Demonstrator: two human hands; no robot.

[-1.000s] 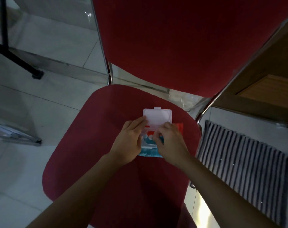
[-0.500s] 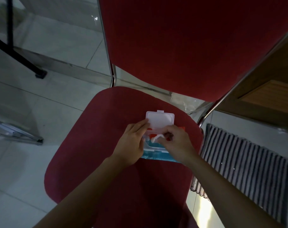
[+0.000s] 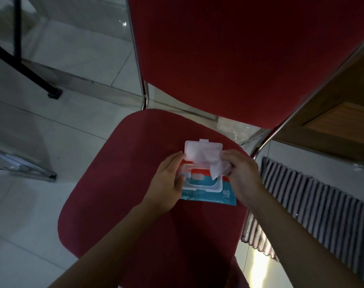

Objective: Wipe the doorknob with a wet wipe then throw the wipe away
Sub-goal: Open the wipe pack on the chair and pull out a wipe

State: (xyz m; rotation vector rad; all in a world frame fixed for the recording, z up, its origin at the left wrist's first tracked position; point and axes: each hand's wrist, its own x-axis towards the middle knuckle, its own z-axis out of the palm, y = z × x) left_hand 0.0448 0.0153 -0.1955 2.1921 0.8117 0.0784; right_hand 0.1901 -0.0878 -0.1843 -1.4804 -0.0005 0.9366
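White tiled floor (image 3: 52, 142) fills the far left, well apart from the landmark here, the red padded chair seat (image 3: 119, 204). On that seat, toward its rear right, lies the teal-and-red soft plastic pack of wet wipes (image 3: 210, 196) with its clear hinged lid (image 3: 202, 151) flipped up and open, pointing toward the red chair back (image 3: 239, 59).

On the pack's left edge rests the left hand (image 3: 168, 183), fingers spread flat and pressing the pack and the lid frame down; they pin it, not clasping anything.

At the pack's right end the right hand (image 3: 242, 175) has its fingers pinched on a crumpled white wet wipe (image 3: 218, 168). The wipe runs from the opening up and rightward into those fingers, and its lower tip looks to be at or just above the opening's right end; whether it is fully free I cannot tell.

By my judgement the coming move is a pull up and to the right, along the wipe's length, away from the steadying left hand.

Right of the seat, on the floor, lies a striped grey-and-white mat (image 3: 314, 208). No doorknob or bin is in view.
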